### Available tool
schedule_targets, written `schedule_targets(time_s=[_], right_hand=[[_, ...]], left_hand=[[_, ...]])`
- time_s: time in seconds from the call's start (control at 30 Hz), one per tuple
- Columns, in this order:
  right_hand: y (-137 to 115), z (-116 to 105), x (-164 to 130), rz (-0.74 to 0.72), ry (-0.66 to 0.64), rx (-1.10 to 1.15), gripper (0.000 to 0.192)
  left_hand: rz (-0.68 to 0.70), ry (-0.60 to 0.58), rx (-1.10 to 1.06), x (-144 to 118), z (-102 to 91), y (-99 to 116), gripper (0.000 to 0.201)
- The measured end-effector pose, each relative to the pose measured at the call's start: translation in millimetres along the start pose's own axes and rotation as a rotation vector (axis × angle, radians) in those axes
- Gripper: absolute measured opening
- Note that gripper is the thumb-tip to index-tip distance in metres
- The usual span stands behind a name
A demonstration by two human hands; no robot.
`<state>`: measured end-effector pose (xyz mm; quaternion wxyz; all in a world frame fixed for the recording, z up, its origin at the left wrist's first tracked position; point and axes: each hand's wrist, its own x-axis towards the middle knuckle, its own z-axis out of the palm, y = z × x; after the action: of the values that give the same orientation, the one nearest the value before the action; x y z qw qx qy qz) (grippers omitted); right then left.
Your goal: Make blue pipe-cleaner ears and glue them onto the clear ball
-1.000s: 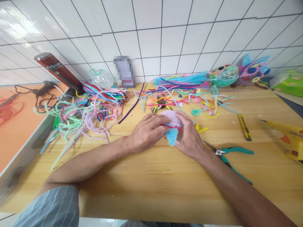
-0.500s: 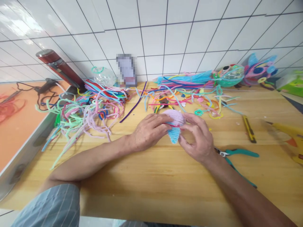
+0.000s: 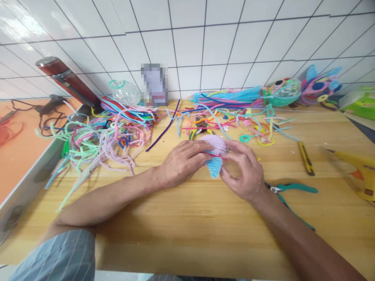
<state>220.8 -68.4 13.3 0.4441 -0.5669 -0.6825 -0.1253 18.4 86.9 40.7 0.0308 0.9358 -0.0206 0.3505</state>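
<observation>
Between my two hands is a pipe-cleaner craft piece with a rounded lilac part [image 3: 216, 144], a pink-red band across it and a light-blue ribbed, pointed part [image 3: 215, 167] below. My left hand [image 3: 183, 162] is closed on its left side, fingers lying across the band. On the right edge, my right hand [image 3: 244, 169] pinches the piece with thumb and fingers curled. Parts of the band are hidden under the fingers. Just beyond the piece lie pliers with yellow-green handles [image 3: 200, 125]. Teal-handled pliers [image 3: 295, 188] rest open beside my right wrist.
Tangled pipe cleaners [image 3: 108, 140] spread at the left, near a red-brown flask [image 3: 67, 82]. A pipe-cleaner bundle [image 3: 231, 95], a decorated clear ball [image 3: 284, 91] and a phone-like blurred object [image 3: 155, 85] line the wall. A yellow cutter [image 3: 306, 158] and yellow glue gun [image 3: 356, 166] lie right.
The view has shifted slightly, so most things sit a little further left. Both hands keep the same grip on the craft piece.
</observation>
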Motion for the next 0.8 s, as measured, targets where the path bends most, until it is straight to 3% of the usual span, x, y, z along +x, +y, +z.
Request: schedule_targets(time_s=[0.1, 0.17, 0.27, 0.33, 0.43, 0.53, 0.63, 0.8], right_hand=[[0.5, -14.2, 8.0, 0.04, -0.043, -0.021, 0.044], [7.0, -34.7, 17.9, 0.151, -0.097, -0.097, 0.035], [27.3, -80.3, 31.4, 0.512, -0.199, -0.348, 0.02], [44.8, -112.7, 32.9, 0.801, -0.296, -0.558, 0.021], [69.4, -147.1, 20.8, 1.07, -0.482, -0.727, 0.023], [86.2, -156.6, 3.5, 1.157, -0.551, -0.752, 0.022], [98.0, -150.4, -4.7, 1.177, -0.536, -0.771, 0.023], [115.1, -144.0, -3.1, 1.225, -0.565, -0.706, 0.01]], left_hand=[[0.007, 0.004, -0.001, 0.5, -1.2, -0.7, 0.012], [0.02, 0.021, 0.002, 1.3, -1.3, -1.2, 0.011], [0.031, 0.045, 0.003, 2.0, 0.2, -1.3, 0.008], [0.03, 0.048, 0.0, 2.0, 1.8, -0.9, 0.009], [0.042, 0.053, 0.001, 2.4, 4.0, -0.4, 0.01], [0.062, 0.076, 0.009, 3.4, 4.6, -0.4, 0.007], [0.065, 0.079, 0.024, 4.0, 4.1, -0.5, 0.007], [0.068, 0.062, 0.044, 3.3, 3.9, -0.3, 0.012]])
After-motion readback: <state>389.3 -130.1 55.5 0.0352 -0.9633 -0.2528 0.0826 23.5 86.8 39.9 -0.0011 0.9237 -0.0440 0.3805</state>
